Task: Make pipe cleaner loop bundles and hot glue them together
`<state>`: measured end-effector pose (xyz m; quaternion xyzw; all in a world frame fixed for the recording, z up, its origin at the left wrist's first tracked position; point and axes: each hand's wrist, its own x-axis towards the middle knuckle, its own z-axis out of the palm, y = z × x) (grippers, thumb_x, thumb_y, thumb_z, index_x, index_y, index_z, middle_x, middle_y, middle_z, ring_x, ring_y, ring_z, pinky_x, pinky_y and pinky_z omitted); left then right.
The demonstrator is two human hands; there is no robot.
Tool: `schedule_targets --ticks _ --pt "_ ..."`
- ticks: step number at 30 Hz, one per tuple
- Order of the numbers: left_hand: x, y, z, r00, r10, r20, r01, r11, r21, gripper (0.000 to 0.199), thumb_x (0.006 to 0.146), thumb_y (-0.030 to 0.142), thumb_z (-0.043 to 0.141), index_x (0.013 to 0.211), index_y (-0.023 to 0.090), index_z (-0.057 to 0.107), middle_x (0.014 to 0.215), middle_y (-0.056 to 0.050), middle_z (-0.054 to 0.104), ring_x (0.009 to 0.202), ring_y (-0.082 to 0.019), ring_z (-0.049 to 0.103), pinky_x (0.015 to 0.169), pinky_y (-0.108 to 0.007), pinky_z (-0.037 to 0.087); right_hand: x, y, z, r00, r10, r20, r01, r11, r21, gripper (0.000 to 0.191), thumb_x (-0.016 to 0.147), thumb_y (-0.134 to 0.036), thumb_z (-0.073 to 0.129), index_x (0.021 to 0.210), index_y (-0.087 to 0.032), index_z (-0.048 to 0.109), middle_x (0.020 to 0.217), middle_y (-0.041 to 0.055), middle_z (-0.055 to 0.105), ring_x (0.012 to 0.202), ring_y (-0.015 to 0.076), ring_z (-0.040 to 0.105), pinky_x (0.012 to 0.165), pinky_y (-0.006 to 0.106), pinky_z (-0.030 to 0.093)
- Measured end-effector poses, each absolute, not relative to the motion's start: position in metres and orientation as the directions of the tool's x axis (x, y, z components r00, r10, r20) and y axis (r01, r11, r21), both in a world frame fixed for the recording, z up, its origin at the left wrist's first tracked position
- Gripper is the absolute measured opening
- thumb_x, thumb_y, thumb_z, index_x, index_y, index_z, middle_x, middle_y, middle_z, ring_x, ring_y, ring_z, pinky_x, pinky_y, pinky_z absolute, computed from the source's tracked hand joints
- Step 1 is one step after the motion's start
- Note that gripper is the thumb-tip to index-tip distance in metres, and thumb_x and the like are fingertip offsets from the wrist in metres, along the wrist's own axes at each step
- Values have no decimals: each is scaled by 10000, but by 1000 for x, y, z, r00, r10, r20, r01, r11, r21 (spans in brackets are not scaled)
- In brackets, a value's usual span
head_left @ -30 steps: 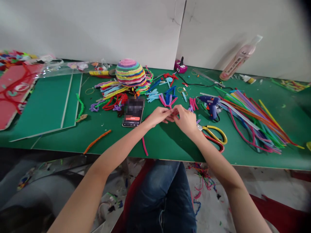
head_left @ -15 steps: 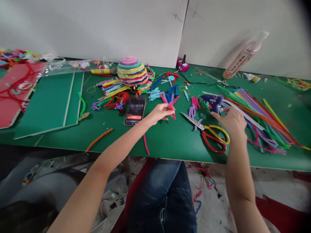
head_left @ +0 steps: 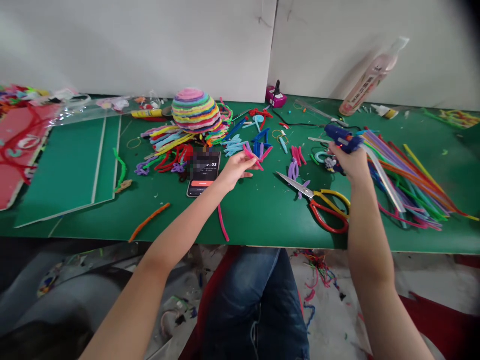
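Observation:
My left hand pinches a pink pipe cleaner piece above the green table. Just behind it lie blue pipe cleaner shapes and purple and pink pieces, partly overlapped by the held one. On the right, my right hand is wrapped round the handle of a dark blue glue gun, raised off the table with its nozzle to the left. A small orange light shows on it. Scissors with red and yellow handles lie open between my hands, beside purple loops.
A striped pipe cleaner dome stands behind a phone. Long pipe cleaners spread out at right. A bottle leans at the back wall near a pink box. Green boards lie at left.
My right hand has closed round the glue gun and lifted it from the table. The pink piece in my left hand has tilted from nearly upright to slanting.

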<state>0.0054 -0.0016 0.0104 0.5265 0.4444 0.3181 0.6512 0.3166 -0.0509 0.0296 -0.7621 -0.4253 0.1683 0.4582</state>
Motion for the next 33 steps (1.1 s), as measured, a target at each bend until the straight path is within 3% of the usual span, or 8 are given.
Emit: schedule_targets --ticks 3,6,12,18,22,28,33 --pt "5 -1 13 355 913 -200 1 214 977 88 841 229 608 856 184 535 904 -39 695 846 -107 673 581 -163 466 303 -57 51 503 852 148 421 -92 -902 251 824 -374 584 882 -131 614 924 133 683 608 82 593 532 241 414" --pt "3 -2 18 322 936 -141 -51 166 985 118 825 213 617 830 189 501 857 -31 690 835 -125 681 573 -177 469 286 -61 61 415 896 160 415 -30 -909 252 844 -380 565 801 -134 598 828 94 662 534 56 528 464 229 362" --pt "0 -2 21 314 944 -100 -55 123 991 187 781 225 650 841 191 476 918 -43 684 927 -166 691 599 -187 481 257 -64 38 376 924 73 340 -64 -938 296 665 -410 752 707 -169 585 583 -18 549 459 76 437 411 239 330" --pt "0 1 14 316 949 -20 27 12 1000 181 784 240 660 831 172 499 872 -30 654 926 -176 691 650 -209 508 246 -67 10 288 955 72 509 -89 -856 334 659 -506 737 652 -213 576 579 -5 550 552 144 530 520 316 463" --pt "1 5 5 294 947 130 55 -153 987 168 798 242 658 818 168 509 782 -2 612 847 -181 709 585 -195 510 242 -70 9 313 945 96 477 -69 -876 283 642 -470 743 670 -227 600 662 23 631 644 198 609 598 372 521" --pt "1 5 -6 308 844 440 132 -496 858 184 823 341 661 841 184 565 840 4 637 781 -138 693 536 -179 532 237 -71 11 264 958 113 494 -33 -869 190 615 -386 739 675 -247 625 714 14 685 744 251 665 694 410 556" --pt "2 -3 -4 339 786 517 207 -598 774 128 848 309 640 841 186 605 809 8 657 713 -108 664 555 -185 541 233 -73 13 205 975 91 575 -45 -817 132 650 -342 687 636 -247 598 682 15 678 757 255 660 704 407 555"
